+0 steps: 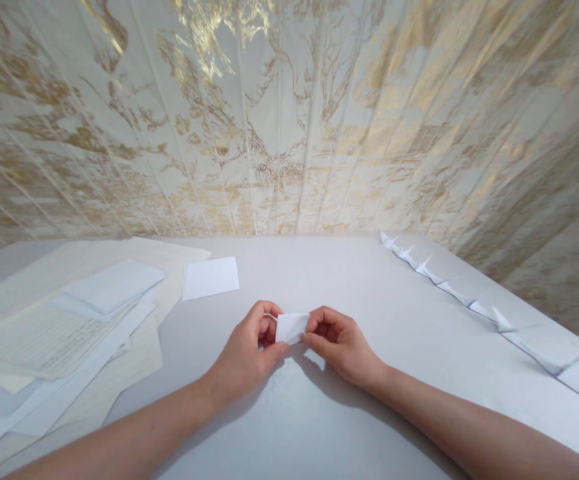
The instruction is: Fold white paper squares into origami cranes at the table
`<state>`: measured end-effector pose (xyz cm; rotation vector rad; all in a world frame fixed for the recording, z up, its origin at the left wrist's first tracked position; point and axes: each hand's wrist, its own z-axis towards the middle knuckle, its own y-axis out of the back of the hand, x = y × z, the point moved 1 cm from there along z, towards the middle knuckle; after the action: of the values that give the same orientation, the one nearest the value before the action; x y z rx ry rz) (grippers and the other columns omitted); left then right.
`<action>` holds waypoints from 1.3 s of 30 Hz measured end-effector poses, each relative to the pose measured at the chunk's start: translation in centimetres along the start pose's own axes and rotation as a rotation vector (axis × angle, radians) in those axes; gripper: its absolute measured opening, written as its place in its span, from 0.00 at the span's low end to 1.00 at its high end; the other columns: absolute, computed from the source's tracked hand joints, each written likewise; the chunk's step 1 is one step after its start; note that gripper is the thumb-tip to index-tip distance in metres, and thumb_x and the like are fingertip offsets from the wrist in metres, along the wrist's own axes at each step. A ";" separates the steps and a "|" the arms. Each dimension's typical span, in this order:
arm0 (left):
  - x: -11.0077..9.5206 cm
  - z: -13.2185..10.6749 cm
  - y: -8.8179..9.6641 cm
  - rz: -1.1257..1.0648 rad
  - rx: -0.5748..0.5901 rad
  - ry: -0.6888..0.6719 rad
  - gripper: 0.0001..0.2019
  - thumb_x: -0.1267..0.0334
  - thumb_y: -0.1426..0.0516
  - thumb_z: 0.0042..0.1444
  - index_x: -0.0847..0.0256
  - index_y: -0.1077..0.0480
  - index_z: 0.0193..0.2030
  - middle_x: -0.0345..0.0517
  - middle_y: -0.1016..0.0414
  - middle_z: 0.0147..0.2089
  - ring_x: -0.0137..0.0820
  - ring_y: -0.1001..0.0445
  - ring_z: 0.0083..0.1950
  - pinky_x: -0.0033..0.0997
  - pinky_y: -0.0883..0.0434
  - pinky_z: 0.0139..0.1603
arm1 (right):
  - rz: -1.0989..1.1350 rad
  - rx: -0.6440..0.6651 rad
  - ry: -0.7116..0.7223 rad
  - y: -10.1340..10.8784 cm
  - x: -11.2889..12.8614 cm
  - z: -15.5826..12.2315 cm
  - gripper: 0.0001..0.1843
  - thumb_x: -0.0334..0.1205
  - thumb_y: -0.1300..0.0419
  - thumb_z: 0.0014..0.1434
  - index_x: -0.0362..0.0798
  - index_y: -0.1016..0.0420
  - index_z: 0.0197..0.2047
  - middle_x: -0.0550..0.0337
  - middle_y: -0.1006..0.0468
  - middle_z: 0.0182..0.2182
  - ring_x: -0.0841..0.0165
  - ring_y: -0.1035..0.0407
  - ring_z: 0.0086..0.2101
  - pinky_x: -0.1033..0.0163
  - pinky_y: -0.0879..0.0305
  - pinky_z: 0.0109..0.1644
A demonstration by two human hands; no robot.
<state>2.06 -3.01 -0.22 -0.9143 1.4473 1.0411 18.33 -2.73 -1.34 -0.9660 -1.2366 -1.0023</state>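
- Pinching a small folded paper (291, 327) between both hands, over the table (279, 430), straight ahead of the body.
- Clamping its left end between thumb and fingers of the left hand (248, 343); gripping its right end likewise with the right hand (340, 341); holding the two hands near each other without touching.
- Probably weighing next to nothing, stiffening where layered, bending readily elsewhere; creasing easily, perhaps tearing under a hard tug; likely not slipping against dry skin.
- Calling for a light pinch at the end edges or along a fold.
- Showing a matte, white, roughly rectangular face; hiding the layer count.
- Casting soft shadows across the smooth, pale, faintly glossy table.
- Seeing at left a loose heap (59, 337) of thin cream and white sheets, overlapping at odd angles, some bearing lines of writing or print.
- Finding along the right a slanting row (503, 323) of white paper shapes, sharp-peaked, thin-edged.
- Noticing beyond the left hand a flat, crisp-cornered sheet (211, 278) lying right at the heap's edge.
- Facing, farthest off, a wall (269, 147) patterned in shiny gold on off-white, running with upright lines.
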 end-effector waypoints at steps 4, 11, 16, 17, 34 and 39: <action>0.0 0.1 -0.2 -0.096 0.018 0.020 0.15 0.68 0.42 0.43 0.59 0.43 0.38 0.33 0.34 0.25 0.23 0.38 0.25 0.22 0.42 0.25 | 0.084 -0.084 -0.023 -0.5 0.3 0.1 0.11 0.35 0.36 0.44 0.45 0.38 0.23 0.68 0.35 0.20 0.77 0.42 0.22 0.69 0.47 0.27; -0.5 0.4 -0.4 -0.057 0.017 0.121 0.10 0.65 0.41 0.41 0.64 0.35 0.31 0.36 0.36 0.23 0.23 0.39 0.25 0.23 0.42 0.25 | 0.152 -0.085 -0.004 -1.1 0.0 0.0 0.17 0.33 0.36 0.43 0.49 0.40 0.32 0.70 0.34 0.22 0.76 0.40 0.24 0.69 0.46 0.27; -0.9 0.7 -0.2 0.111 0.060 0.163 0.08 0.63 0.41 0.39 0.66 0.35 0.23 0.33 0.41 0.19 0.22 0.45 0.22 0.23 0.48 0.22 | 0.100 -0.037 -0.055 -1.1 -0.2 -0.2 0.19 0.34 0.36 0.44 0.49 0.38 0.38 0.71 0.35 0.21 0.76 0.40 0.22 0.69 0.47 0.25; -1.0 0.7 -0.2 0.132 0.066 0.168 0.08 0.63 0.42 0.39 0.65 0.35 0.22 0.33 0.42 0.18 0.22 0.46 0.21 0.23 0.49 0.21 | 0.100 -0.033 -0.059 -1.1 -0.1 -0.2 0.18 0.35 0.36 0.43 0.48 0.38 0.37 0.71 0.35 0.21 0.77 0.40 0.21 0.69 0.47 0.25; -1.1 1.0 2.2 -0.223 0.098 0.246 0.08 0.69 0.42 0.34 0.64 0.36 0.25 0.36 0.34 0.21 0.24 0.37 0.22 0.24 0.42 0.25 | -0.300 0.020 0.280 0.3 0.3 -0.5 0.12 0.34 0.45 0.55 0.48 0.37 0.45 0.57 0.29 0.35 0.70 0.34 0.33 0.62 0.36 0.38; -2.3 0.9 2.6 -0.018 0.312 0.361 0.07 0.68 0.41 0.32 0.65 0.34 0.23 0.34 0.36 0.18 0.21 0.43 0.19 0.23 0.49 0.22 | -0.611 0.154 0.585 0.5 0.9 -0.5 0.18 0.26 0.48 0.54 0.49 0.36 0.48 0.53 0.29 0.38 0.67 0.35 0.37 0.61 0.34 0.40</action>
<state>0.23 -1.30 2.30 -0.9132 1.8359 0.6300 19.03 -3.11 -0.45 -0.1240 -1.0916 -1.5030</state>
